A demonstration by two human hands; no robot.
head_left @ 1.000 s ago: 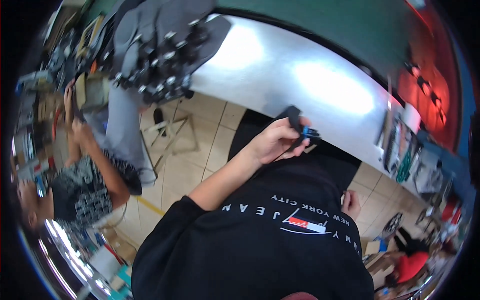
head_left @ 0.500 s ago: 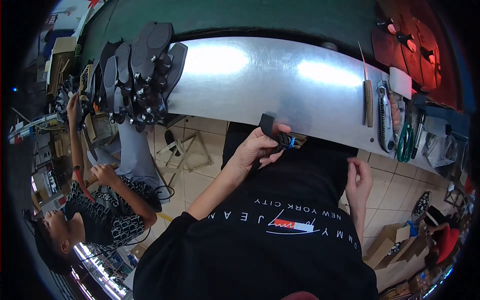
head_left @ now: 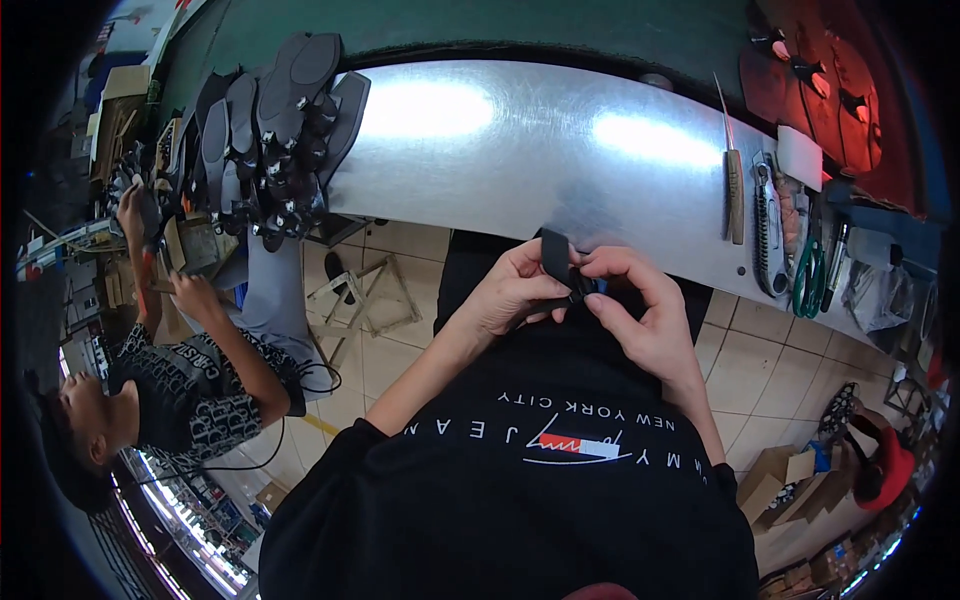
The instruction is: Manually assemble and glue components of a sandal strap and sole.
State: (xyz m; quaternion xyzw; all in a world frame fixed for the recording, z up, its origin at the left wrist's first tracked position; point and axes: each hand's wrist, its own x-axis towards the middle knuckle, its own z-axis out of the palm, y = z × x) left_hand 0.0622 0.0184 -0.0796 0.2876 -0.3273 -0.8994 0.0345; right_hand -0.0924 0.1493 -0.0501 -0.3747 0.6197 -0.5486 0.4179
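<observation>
A black strap [head_left: 553,256], with a small patch of blue near its lower end, is held in front of my body at the near edge of the metal bench. My left hand [head_left: 512,292] pinches it between thumb and fingers, and one flat end sticks up above the grip. On its other side my right hand [head_left: 648,308] has thumb and forefinger closed on the lower end. Fingers hide most of that lower part, so its full shape does not show.
Black sandals or soles [head_left: 270,140] lie piled at the bench's left. An awl [head_left: 735,190], a utility knife [head_left: 769,235] and green-handled scissors [head_left: 808,278] lie at the right. Red-lit shoe parts [head_left: 825,90] are beyond. A co-worker [head_left: 190,370] works at left.
My right hand has come up from the lower right to grip the strap beside my left hand. The strap has shifted slightly right. The co-worker's arms have moved.
</observation>
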